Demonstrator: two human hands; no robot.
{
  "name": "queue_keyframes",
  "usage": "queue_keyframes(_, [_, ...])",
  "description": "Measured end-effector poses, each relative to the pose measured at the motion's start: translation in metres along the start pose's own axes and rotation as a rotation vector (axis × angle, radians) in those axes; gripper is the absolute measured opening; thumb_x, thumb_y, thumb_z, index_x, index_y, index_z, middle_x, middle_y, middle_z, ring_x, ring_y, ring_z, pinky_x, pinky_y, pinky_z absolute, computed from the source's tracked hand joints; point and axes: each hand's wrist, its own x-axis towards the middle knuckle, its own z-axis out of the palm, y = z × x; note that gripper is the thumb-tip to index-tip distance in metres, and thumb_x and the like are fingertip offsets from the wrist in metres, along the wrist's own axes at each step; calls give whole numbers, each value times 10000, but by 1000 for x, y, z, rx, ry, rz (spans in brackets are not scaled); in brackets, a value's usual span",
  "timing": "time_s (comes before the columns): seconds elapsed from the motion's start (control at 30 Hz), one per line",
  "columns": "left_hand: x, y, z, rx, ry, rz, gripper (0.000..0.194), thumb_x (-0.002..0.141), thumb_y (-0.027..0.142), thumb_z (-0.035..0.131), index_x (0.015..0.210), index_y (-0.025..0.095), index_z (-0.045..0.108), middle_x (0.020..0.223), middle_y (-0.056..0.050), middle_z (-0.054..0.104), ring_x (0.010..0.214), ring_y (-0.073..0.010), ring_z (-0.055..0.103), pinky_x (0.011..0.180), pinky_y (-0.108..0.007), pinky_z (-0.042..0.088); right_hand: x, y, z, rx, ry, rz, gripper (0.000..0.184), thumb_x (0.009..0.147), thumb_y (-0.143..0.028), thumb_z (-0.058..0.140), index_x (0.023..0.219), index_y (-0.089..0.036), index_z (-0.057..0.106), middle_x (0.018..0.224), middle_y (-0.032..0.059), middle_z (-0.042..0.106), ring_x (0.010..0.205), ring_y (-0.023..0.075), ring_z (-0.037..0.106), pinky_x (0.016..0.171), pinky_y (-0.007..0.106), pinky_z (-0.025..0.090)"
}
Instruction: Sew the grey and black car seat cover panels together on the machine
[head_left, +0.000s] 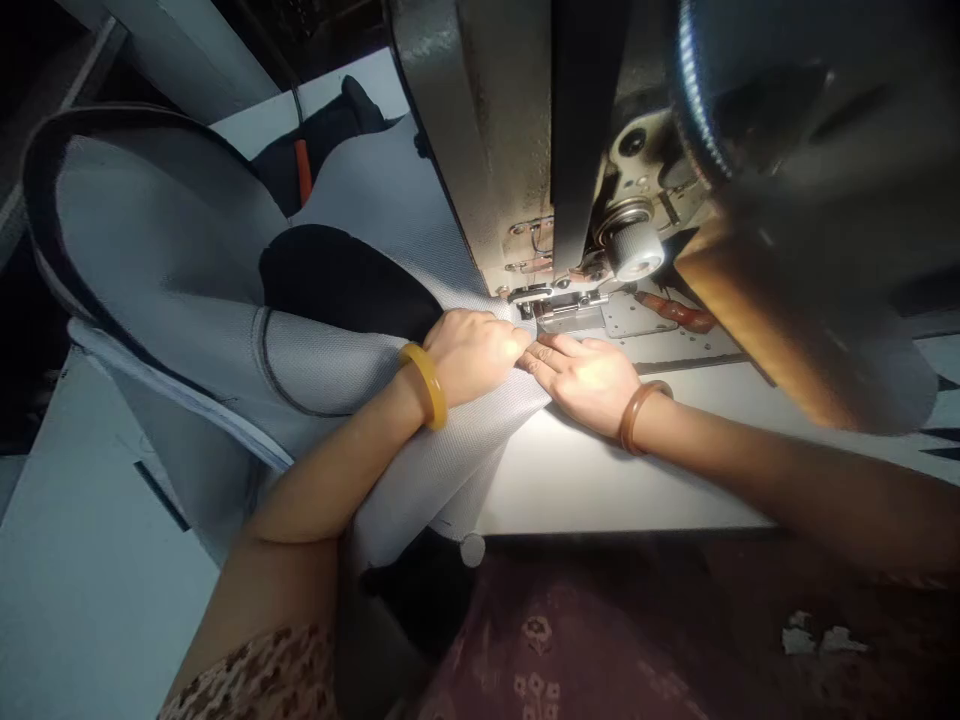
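Observation:
A large piece of grey mesh fabric (pixel 330 370) with dark piping lies across the sewing table and runs under the presser foot (pixel 541 300) of an industrial sewing machine (pixel 510 130). My left hand (pixel 476 352), with a yellow bangle on its wrist, rests on the fabric with fingers curled and pressing it just before the foot. My right hand (pixel 589 378), wearing a brown bangle, lies beside it with fingers held together, pinching the fabric edge near the needle plate (pixel 645 315).
The white table top (pixel 645 450) stretches right under my right forearm. The fabric bulges up at the left (pixel 150 220) with a dark patch (pixel 337 280). An orange-handled tool (pixel 302 170) lies at the back. A reddish object (pixel 675 312) sits right of the needle plate.

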Motion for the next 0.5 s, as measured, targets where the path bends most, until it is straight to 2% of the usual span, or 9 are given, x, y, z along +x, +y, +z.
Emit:
queue_keyframes(0.2, [2, -5, 0, 9, 5, 13, 230, 894, 191, 411, 841, 151, 631, 795, -60, 677, 748, -211, 637, 551, -281, 340, 3, 2, 0, 35, 46, 45, 387, 945, -99, 291, 1224, -84, 559, 1236, 128, 589, 1097, 234, 544, 811, 365, 500])
queue_keyframes(0.33, [-4, -8, -3, 49, 57, -49, 239, 892, 216, 425, 931, 175, 657, 870, -69, 669, 843, -232, 626, 655, -308, 406, -4, 12, -4, 102, 86, -70, 338, 944, -169, 374, 1196, -85, 583, 1225, 115, 603, 1136, 219, 549, 897, 346, 481])
queue_keyframes(0.43, [-4, -5, -7, 36, 6, -87, 280, 878, 171, 405, 977, 189, 666, 897, -70, 662, 878, -240, 620, 681, -318, 429, -6, 16, -7, 102, 61, -121, 315, 942, -184, 376, 1091, -84, 635, 1195, 111, 622, 1121, 211, 566, 877, 319, 480])
queue_keyframes(0.5, [0, 5, -10, -46, -54, -150, 285, 848, 127, 405, 923, 158, 678, 884, -92, 663, 854, -255, 626, 658, -322, 437, -4, 14, -8, 67, 24, -97, 318, 934, -153, 357, 1043, -94, 649, 1187, 111, 625, 1093, 211, 578, 826, 306, 481])
